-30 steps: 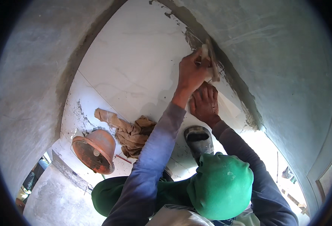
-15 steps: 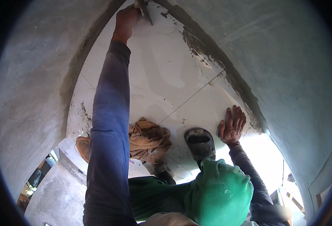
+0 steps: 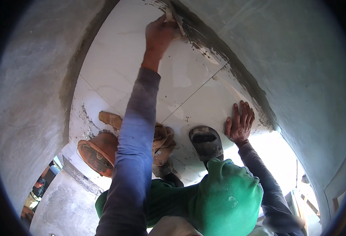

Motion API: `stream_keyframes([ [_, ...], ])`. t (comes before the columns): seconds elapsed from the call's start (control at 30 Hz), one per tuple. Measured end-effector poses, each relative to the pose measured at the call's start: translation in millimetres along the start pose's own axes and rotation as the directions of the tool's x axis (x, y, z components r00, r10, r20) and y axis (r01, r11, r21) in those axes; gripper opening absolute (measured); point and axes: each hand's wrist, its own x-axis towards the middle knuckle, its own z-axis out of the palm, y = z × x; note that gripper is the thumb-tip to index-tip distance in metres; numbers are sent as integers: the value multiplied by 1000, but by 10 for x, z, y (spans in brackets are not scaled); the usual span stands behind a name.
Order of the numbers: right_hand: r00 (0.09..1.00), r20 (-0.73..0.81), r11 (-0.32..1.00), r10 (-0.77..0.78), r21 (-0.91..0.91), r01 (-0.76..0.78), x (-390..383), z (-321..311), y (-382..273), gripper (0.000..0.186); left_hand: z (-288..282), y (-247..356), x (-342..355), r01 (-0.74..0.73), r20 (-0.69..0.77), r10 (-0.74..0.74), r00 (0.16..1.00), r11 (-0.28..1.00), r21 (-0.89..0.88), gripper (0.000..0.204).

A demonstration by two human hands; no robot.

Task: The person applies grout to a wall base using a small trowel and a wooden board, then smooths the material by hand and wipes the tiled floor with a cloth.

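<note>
My left hand [image 3: 159, 37] is stretched forward and closed round the pale handle of a trowel [image 3: 179, 24]. The trowel's thin blade stands against the strip of wet grey mortar [image 3: 212, 41] along the right wall's foot; my fingers partly hide it. White floor tiles [image 3: 114, 59] lie beneath, with smears and crumbs of mortar near that edge. My right hand [image 3: 240, 124] rests palm down on the tiles with fingers spread, holding nothing, close to the right wall. My left forearm covers part of a crumpled brown cloth [image 3: 164, 141].
An orange-brown bucket [image 3: 98, 153] sits left of my forearm, with a flat tan piece [image 3: 110, 118] beside it. My slippered foot [image 3: 206, 143] stands between cloth and right hand. Grey plastered walls [image 3: 35, 90] close in on both sides. A person [image 3: 35, 194] shows at lower left.
My left hand has swung right and slightly nearer with the trowel, from the far corner to the right-hand mortar strip. The bucket and tan piece now show. My right hand stays on the tiles.
</note>
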Motion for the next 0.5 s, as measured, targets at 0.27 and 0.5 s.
stream_keyframes([
  [0.27, 1000, 1, 1000, 21, 16, -21, -18, -10, -12, 62, 705, -76, -745, 4, -69, 8, 998, 983, 182, 37],
  [0.5, 1000, 1, 1000, 19, -7, -19, -39, -15, 7, 65, 1408, -34, -1438, -66, -125, 73, 989, 996, 55, 39],
])
